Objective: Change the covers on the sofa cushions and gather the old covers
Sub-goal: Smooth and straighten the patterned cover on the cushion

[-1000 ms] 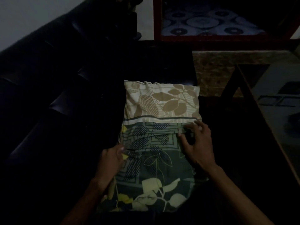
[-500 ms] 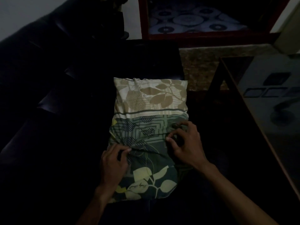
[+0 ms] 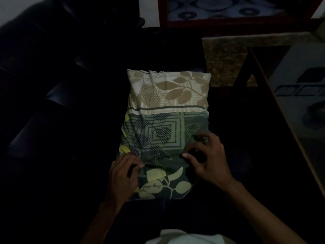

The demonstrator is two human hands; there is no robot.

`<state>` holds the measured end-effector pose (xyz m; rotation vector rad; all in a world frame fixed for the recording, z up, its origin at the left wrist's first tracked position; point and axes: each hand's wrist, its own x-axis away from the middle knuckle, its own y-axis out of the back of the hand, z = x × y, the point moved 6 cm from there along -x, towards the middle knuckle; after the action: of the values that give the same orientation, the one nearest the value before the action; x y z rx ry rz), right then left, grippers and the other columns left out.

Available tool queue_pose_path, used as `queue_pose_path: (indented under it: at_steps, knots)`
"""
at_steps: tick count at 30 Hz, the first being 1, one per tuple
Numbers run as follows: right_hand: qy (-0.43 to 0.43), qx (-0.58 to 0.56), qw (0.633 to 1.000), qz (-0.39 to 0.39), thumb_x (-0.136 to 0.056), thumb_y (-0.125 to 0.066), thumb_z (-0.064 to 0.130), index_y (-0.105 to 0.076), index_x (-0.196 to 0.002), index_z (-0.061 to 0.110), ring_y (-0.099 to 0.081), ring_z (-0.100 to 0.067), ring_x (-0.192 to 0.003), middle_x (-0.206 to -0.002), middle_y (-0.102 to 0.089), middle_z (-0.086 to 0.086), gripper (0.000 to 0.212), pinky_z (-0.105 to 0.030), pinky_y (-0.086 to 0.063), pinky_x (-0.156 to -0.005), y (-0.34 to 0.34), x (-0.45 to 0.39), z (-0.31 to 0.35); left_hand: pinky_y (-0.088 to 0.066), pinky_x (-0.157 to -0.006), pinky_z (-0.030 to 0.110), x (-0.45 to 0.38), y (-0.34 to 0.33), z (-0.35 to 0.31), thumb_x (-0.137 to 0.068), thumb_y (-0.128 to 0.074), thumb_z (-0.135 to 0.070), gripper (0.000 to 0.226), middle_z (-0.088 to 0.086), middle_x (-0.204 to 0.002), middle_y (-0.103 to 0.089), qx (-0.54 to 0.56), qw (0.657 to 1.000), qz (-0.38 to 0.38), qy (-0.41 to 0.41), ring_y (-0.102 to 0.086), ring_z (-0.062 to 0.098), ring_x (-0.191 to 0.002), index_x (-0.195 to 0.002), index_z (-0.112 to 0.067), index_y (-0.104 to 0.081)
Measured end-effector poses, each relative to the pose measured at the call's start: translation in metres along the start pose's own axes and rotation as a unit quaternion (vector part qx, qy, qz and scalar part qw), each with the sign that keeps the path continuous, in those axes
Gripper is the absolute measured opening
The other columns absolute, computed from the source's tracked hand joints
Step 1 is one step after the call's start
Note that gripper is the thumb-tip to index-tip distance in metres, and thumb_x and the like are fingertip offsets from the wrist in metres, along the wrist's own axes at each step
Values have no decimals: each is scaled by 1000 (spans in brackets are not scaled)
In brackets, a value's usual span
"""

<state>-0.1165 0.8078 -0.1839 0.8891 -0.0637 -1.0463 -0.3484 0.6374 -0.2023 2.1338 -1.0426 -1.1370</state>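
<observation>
Here both hands pinch the cushion cover.

One cushion, two hands, one sofa, one table
A single cushion in a leaf-print cover, beige at the far end and green nearer, lies on one dark sofa; two hands are on it, the left hand and the right hand; one glass-topped table stands to the right, and one patterned rug shows at the top
</observation>
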Motion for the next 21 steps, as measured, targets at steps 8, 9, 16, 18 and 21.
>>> queue_pose_path:
  at_steps: [8, 9, 16, 18, 21]
  knots:
    - [-277, -121, 949, 88, -83, -68, 68, -15, -157, 44, -35, -29, -146, -160, -30, -9, 95, -39, -31, -119, -36, -11, -20, -16, -122, 37, -6, -38, 29, -91, -44, -72, 76, -12, -165, -16, -11, 981, 143, 134, -13, 17, -154, -155, -33, -32]
    - [-273, -137, 948, 85, -83, -68, 67, -17, -158, 42, -33, -26, -148, -161, -31, -8, 94, -37, -30, -120, -41, -21, -18, -16, -122, 39, -16, -38, 39, -92, -46, -68, 74, -15, -164, -14, -10, 977, 151, 148, -12, 16, -154, -156, -34, -30]
    - [-328, -207, 917, 99, -94, -65, 32, -36, -153, 29, -51, -15, -130, -143, -54, 5, 66, -27, -40, -105, -39, -11, -23, -33, -116, 49, -76, -11, 45, -87, -75, -24, 66, 12, -157, -31, -44, 978, 118, 164, -33, 29, -144, -146, -20, -45]
    - [-338, -154, 917, 146, -88, -66, 25, -39, -149, 19, -57, -18, -122, -138, -58, -1, 67, -24, -42, -93, -39, 12, -28, -46, -102, 39, -71, -8, -2, -81, -80, -17, 47, 7, -133, -48, 9, 995, 67, 71, -50, 22, -123, -123, -16, -60]
    - [-349, -94, 917, 168, -84, -72, 21, -45, -142, 12, -60, -30, -122, -131, -63, -13, 65, -21, -40, -86, -39, 31, -34, -42, -93, 28, -41, -35, -46, -76, -81, -53, 51, -10, -122, -47, -36, 984, 172, -21, -47, 9, -115, -116, -30, -59]
